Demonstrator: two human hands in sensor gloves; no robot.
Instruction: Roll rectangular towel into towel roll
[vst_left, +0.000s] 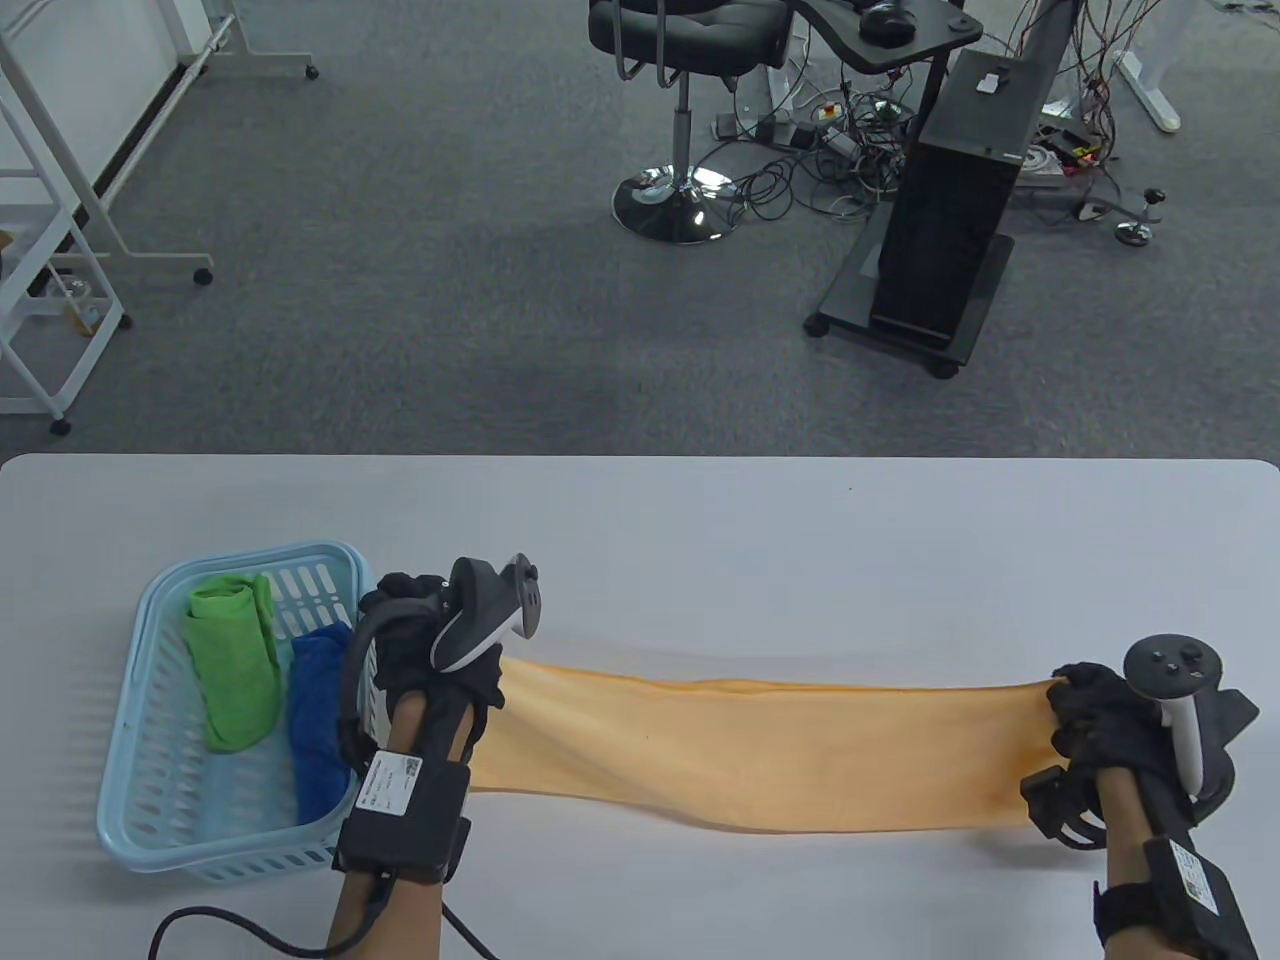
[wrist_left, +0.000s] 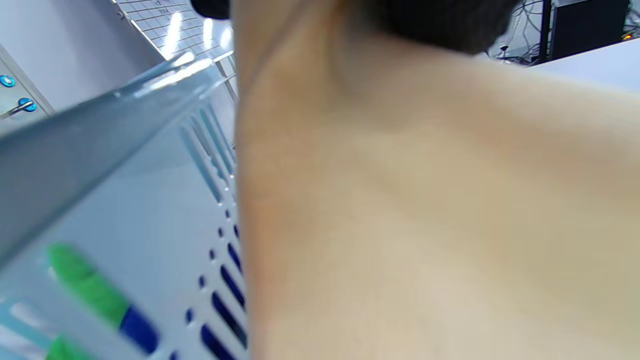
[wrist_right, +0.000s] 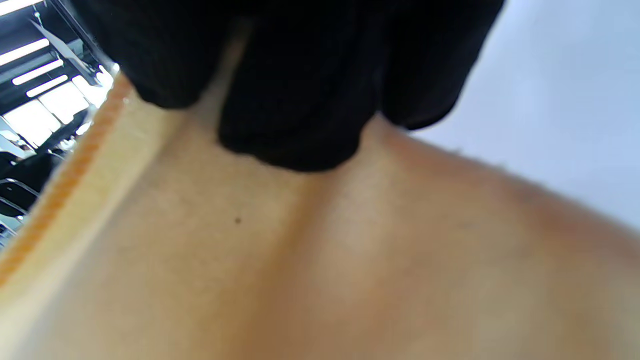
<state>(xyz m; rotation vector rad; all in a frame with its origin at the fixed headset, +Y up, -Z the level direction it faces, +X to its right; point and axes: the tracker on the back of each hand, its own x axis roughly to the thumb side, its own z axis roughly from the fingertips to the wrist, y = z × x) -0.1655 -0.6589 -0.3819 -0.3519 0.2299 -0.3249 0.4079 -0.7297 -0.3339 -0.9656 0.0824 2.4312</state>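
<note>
A pale orange rectangular towel (vst_left: 760, 745) is stretched taut, left to right, above the white table (vst_left: 700, 540). My left hand (vst_left: 440, 660) grips its left end beside the basket. At the far right my right hand (vst_left: 1085, 715) grips the other end. In the left wrist view the towel (wrist_left: 425, 210) fills most of the frame, hanging from the gloved fingers at the top. The right wrist view shows my black gloved fingers (wrist_right: 295, 100) curled over the towel's edge (wrist_right: 300, 260), whose orange hem runs along the left.
A light blue plastic basket (vst_left: 150, 800) stands at the table's left, holding a rolled green towel (vst_left: 235, 665) and a blue towel (vst_left: 318, 720). Its slotted wall (wrist_left: 150, 200) is close beside my left hand. Beyond the table are a chair (vst_left: 690, 60) and a black stand (vst_left: 945, 230).
</note>
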